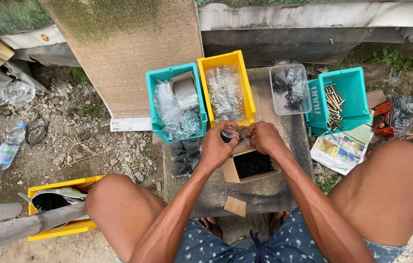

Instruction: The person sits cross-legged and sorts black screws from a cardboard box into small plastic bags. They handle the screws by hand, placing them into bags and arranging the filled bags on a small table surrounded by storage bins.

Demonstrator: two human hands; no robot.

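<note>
— Both hands meet at centre frame: the left hand [217, 144] is curled shut around a small dark bundle [227, 137], apparently a little bag; the right hand [263, 138] is pinched closed beside it, though what its fingers grip is hidden.

— What's below them?

— An open cardboard box [250, 166] of black screws on the stone counter [265, 192], still full. A loose dark bag [185, 157] lies to its left.

— And further out?

— Across the upper middle: a teal bin [154, 104] of clear bags, a yellow bin [248, 92] with silvery screws, a clear tub [289, 88], and another teal bin [350, 87] holding brass-coloured screws. Much seems already sorted; the box looks barely touched.
</note>
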